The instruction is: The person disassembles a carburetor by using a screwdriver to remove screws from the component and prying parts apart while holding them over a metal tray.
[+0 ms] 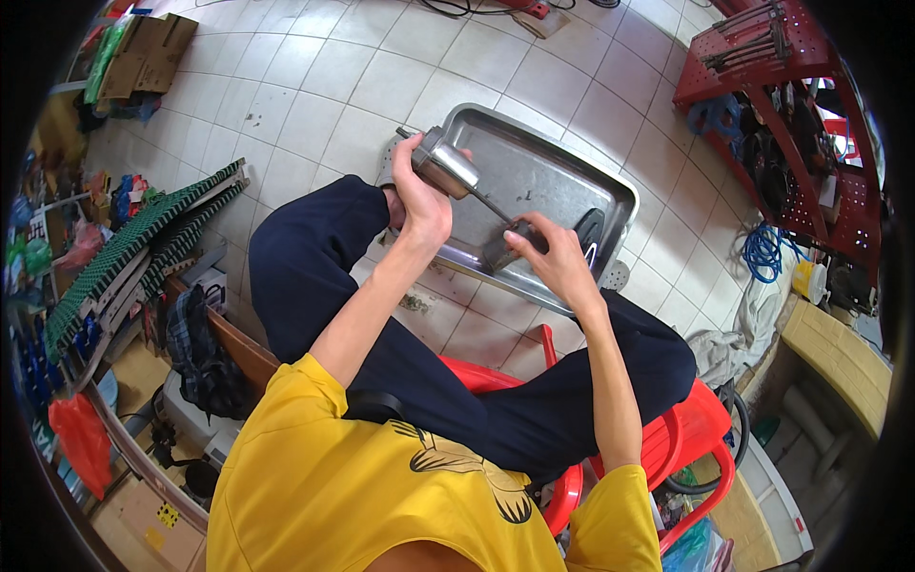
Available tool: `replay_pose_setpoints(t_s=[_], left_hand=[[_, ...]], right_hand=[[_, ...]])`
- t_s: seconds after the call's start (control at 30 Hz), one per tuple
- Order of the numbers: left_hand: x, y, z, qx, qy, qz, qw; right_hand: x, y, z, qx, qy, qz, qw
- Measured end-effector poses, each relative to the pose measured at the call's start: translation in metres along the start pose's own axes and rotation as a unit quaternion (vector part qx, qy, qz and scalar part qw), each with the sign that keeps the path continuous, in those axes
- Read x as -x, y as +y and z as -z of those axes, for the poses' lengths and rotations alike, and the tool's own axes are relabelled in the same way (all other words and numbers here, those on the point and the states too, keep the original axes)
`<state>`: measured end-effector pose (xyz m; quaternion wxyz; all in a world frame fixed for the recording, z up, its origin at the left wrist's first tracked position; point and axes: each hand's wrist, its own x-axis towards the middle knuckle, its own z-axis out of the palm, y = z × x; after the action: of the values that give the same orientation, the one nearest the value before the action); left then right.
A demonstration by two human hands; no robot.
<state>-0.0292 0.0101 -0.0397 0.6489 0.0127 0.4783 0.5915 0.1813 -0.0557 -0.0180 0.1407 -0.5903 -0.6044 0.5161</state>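
Observation:
A shiny metal cylinder (448, 166) lies in the grip of my left hand (422, 202), tilted over the left side of a metal tray (624, 195). A short pin sticks out of its far end. From its near end a thin rod (491, 204) runs down toward my right hand (556, 255). The right thumb and fingers are closed on a dark grey cylinder (498, 252) at the rod's lower end, above the tray's near edge. How the rod joins this piece is hidden by the fingers. A black handled object (590, 229) rests in the tray beside my right hand.
The tray stands on the tiled floor (381, 81) in front of my knees. A red tool rack (762, 105) is at the far right, with a blue coiled hose (762, 253) below it. Red plastic chair parts (701, 424) lie under me. Green striped folded items (143, 253) lean at left.

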Motion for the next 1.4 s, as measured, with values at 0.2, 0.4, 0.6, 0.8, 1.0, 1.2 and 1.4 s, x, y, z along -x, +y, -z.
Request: replay_pose_setpoints(t_s=[0.2, 0.4, 0.6, 0.8, 1.0, 1.2, 1.4], left_hand=[[-0.003, 0.006, -0.003, 0.025, 0.035, -0.021, 0.999], [-0.005, 0.006, -0.001, 0.032, 0.033, -0.036, 0.998], [-0.001, 0.002, -0.001, 0.008, 0.019, -0.004, 1.000], [0.000, 0.004, -0.002, 0.030, 0.027, 0.001, 0.999], [-0.003, 0.006, -0.001, 0.027, 0.038, -0.020, 0.999], [0.000, 0.002, -0.002, 0.014, 0.035, -0.008, 0.999], [0.004, -0.004, -0.002, -0.006, 0.038, 0.000, 0.999]], right_hand=[[0.005, -0.021, 0.004, -0.185, -0.030, -0.002, 0.982], [0.001, -0.013, 0.002, -0.107, 0.064, 0.044, 0.991], [-0.004, 0.001, 0.006, -0.010, 0.067, 0.056, 0.996], [0.005, -0.020, 0.008, -0.073, -0.024, -0.041, 0.996], [0.012, -0.026, 0.008, -0.134, -0.011, 0.002, 0.991], [0.003, -0.014, 0.007, -0.047, 0.134, 0.079, 0.987], [0.000, -0.008, 0.013, 0.008, 0.088, 0.017, 0.996]])
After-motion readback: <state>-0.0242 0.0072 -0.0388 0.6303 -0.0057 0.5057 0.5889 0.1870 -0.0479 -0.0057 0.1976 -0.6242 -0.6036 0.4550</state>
